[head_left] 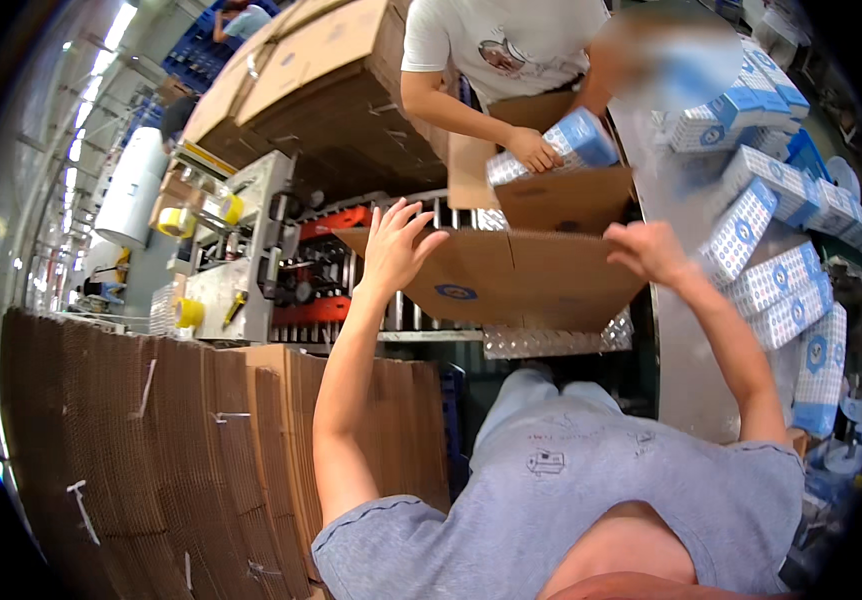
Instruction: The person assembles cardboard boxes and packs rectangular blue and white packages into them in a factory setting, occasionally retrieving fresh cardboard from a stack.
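Note:
An open cardboard box point(541, 275) stands in front of me, its near flap raised and a blue mark printed on it. My left hand point(397, 248) is open at the flap's left end, fingers spread and pointing up. At the right end, my right hand point(654, 252) has its fingers bent over the edge of the cardboard. Across the box, a co-worker's hand point(533, 150) grips a white and blue patterned pack point(576, 140) above the opening. The inside of the box is mostly hidden by the flap.
A roller conveyor point(401, 308) runs under the box. Flattened cartons point(181, 450) are stacked at near left, and larger boxes point(321, 80) rise at far left. Tape rolls point(189, 313) sit on a side stand. Several patterned packs point(771, 285) cover the metal table point(686, 360) at right.

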`<state>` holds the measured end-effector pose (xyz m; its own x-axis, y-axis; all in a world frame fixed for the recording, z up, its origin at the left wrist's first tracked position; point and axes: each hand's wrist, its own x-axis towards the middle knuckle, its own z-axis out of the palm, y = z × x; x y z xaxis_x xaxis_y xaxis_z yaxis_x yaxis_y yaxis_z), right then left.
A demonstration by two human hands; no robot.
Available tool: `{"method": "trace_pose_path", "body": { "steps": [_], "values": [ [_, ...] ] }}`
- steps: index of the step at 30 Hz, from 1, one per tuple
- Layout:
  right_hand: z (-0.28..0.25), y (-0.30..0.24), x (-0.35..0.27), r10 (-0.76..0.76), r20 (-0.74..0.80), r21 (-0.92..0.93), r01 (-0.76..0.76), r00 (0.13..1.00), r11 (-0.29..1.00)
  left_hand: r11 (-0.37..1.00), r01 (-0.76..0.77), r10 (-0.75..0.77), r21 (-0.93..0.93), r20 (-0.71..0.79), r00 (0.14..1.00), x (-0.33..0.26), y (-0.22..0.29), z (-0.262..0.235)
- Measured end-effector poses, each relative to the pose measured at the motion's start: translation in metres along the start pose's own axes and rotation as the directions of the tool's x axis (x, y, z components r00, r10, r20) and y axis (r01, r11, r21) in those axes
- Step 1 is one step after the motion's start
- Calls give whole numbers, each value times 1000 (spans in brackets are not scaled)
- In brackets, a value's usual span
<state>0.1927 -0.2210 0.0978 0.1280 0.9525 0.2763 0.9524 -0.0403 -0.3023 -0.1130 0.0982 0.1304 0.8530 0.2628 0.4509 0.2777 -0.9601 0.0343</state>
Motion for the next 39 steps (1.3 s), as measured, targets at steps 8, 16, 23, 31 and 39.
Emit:
{"method": "trace_pose_path", "body": {
  "steps": [8, 16, 23, 31, 39],
  "values": [
    [38, -36, 33, 60, -185, -320, -118, 981, 940, 975, 191, -175, -110, 141, 974, 19, 29, 60],
    [41, -60, 2, -47, -480, -97, 1, 876, 995, 956, 175, 18, -235, 643, 766, 30, -24, 38],
    [-61, -29, 26, -404, -76, 305, 407, 912, 861, 85, 749, -616, -657, 556, 558, -13, -65, 12],
    [107, 37, -52, -358, 537, -94, 476, 764, 874, 613, 333, -344, -716, 139, 929, 13, 203, 103],
    [94, 50, -97, -34, 128, -158, 54, 991, 986, 532, 377, 455, -758, 631, 628, -2, 205, 73]
  ]
}}
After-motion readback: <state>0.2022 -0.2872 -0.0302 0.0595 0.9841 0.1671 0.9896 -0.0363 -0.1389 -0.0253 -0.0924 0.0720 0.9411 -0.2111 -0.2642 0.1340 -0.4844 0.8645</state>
